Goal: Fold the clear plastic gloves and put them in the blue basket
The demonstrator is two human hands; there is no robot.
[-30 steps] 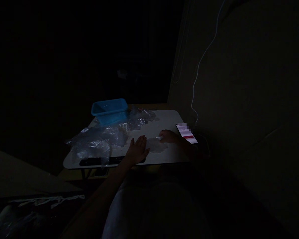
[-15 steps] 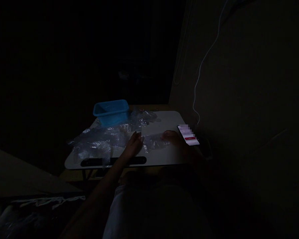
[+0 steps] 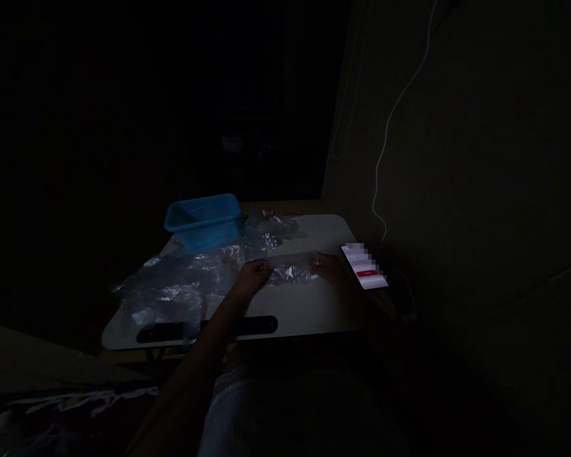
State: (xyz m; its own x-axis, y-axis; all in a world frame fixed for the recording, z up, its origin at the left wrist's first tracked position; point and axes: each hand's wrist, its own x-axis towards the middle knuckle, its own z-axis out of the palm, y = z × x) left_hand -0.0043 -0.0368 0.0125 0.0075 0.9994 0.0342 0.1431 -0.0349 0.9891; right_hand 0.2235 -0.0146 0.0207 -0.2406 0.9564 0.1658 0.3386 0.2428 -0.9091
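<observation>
A clear plastic bag [image 3: 292, 271] stretches between my two hands, just over the white table [image 3: 309, 311]. My left hand [image 3: 255, 273] is closed on the bag's left end. At its right end, my right hand [image 3: 327, 266] grips it too, though the fingers are dim in the low light. To the left of my left hand lies a heap of crumpled clear plastic bags [image 3: 185, 279], spreading up to a blue plastic basin [image 3: 202, 222] at the table's far left.
A lit phone [image 3: 365, 270] lies at the table's right edge. A white cable [image 3: 385, 139] hangs down the wall behind it. Along the table's front edge runs a dark slot [image 3: 257, 325]. The room around is very dark.
My left hand, with fingers raised before, is now closed on the bag's left end. The bag looks more gathered between my hands. The view has shifted slightly.
</observation>
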